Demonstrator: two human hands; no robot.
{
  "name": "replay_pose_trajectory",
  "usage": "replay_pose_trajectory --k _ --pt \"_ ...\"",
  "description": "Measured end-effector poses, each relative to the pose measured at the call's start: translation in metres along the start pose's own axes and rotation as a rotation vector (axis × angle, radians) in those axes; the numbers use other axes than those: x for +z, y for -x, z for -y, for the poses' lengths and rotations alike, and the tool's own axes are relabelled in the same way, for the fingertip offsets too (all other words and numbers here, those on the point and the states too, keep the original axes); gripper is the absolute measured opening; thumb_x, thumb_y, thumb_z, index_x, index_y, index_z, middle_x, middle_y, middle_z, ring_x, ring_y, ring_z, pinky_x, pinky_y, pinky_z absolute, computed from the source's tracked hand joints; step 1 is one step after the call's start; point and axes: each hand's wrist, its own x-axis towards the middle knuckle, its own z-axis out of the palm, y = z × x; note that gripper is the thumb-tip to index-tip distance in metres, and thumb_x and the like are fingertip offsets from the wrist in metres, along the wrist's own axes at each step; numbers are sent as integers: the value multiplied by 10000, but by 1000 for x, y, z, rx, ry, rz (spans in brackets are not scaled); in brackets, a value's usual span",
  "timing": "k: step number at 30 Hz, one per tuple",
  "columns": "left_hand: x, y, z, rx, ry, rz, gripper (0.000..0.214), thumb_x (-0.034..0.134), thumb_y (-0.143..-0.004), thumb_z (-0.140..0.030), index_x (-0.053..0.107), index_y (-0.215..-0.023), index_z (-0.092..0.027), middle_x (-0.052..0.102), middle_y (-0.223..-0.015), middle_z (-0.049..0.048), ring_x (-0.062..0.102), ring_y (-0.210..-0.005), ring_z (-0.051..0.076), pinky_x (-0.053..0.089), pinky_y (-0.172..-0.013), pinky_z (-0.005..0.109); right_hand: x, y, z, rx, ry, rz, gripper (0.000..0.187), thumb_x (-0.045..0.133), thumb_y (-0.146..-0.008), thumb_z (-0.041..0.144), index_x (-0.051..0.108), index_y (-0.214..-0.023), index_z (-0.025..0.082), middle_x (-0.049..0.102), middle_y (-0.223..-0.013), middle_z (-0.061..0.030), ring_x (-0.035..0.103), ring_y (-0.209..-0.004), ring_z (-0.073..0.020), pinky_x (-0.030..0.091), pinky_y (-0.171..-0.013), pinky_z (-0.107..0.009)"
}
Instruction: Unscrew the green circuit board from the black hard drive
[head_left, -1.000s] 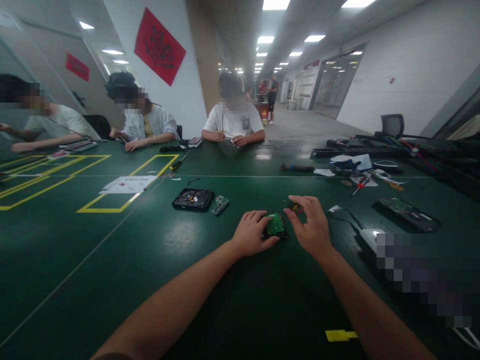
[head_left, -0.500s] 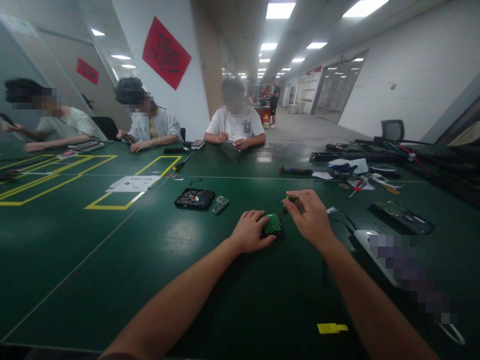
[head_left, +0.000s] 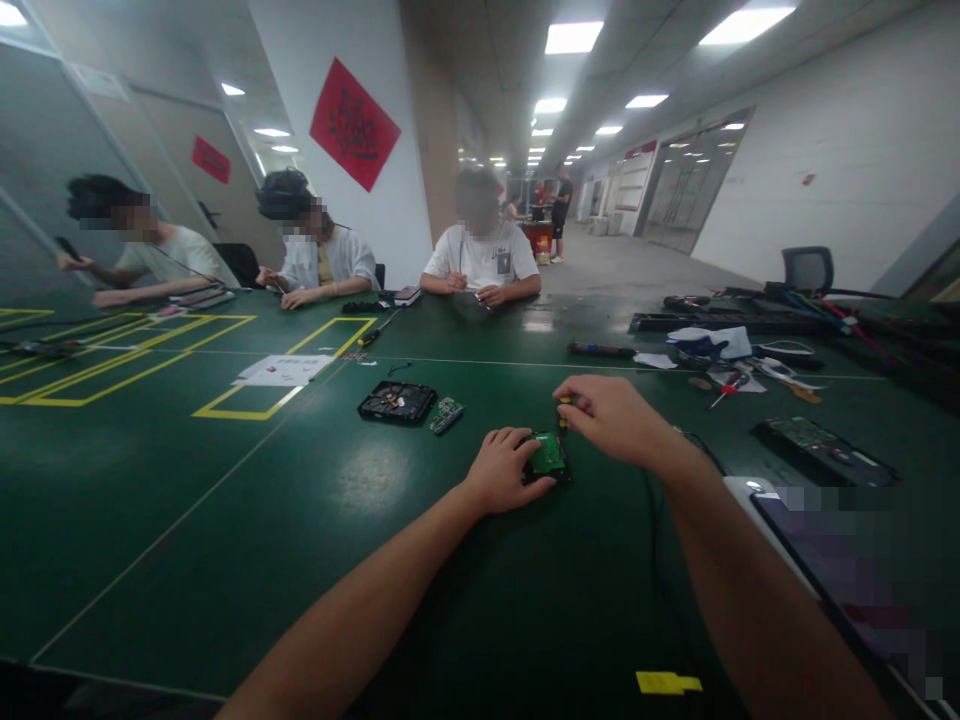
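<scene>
A small hard drive with a green circuit board on top lies on the green table mat in front of me. My left hand rests on its left side, fingers curled over its edge and holding it down. My right hand hovers just above and right of the drive, fingers pinched around a small screwdriver with a yellow and black handle. The tool stands upright with its tip over the board's far edge.
An opened black hard drive and a loose green board lie to the left. Papers sit in a yellow-taped box. Tools, cables and another drive lie at right. Three people sit along the far side.
My right hand has moved left and over the drive, bringing the screwdriver down upright onto the board. My left hand has stayed on the drive. The camera has shifted slightly.
</scene>
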Motion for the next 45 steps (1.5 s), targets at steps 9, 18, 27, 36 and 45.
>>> replay_pose_trajectory --k 9,18,27,36,45 --pt "1 0 0 -5 -6 -10 689 668 -896 -692 634 -1419 -244 612 -1461 132 557 -1341 355 418 -1155 558 4 -1 -3 17 142 -34 218 539 -1049 243 731 -969 177 754 -993 -109 688 -910 -254 479 -839 -361" --pt "1 2 1 -9 21 -17 689 647 -920 -699 622 -1433 -240 604 -1483 127 556 -1360 340 420 -1172 533 0 8 5 56 97 9 181 576 -1002 153 698 -1134 173 773 -1159 -115 710 -1045 -265 492 -919 -370" --pt "0 2 2 -17 37 5 700 655 -918 -706 622 -1445 -247 604 -1483 127 552 -1367 351 409 -1187 555 -4 4 -4 77 85 -62 78 660 -972 220 700 -906 206 768 -928 -66 685 -846 -229 466 -792 -342" --pt "1 2 2 -20 30 8 705 649 -921 -710 626 -1440 -233 595 -1496 135 553 -1368 350 416 -1186 544 -4 8 -2 7 29 -14 176 613 -942 125 736 -1039 204 780 -1085 -79 706 -980 -245 493 -895 -362" --pt "-2 3 2 -17 34 7 706 645 -926 -706 618 -1447 -231 591 -1501 137 544 -1384 349 410 -1193 544 -1 7 0 38 121 7 106 614 -969 151 710 -956 195 754 -973 -91 684 -904 -253 495 -831 -366"
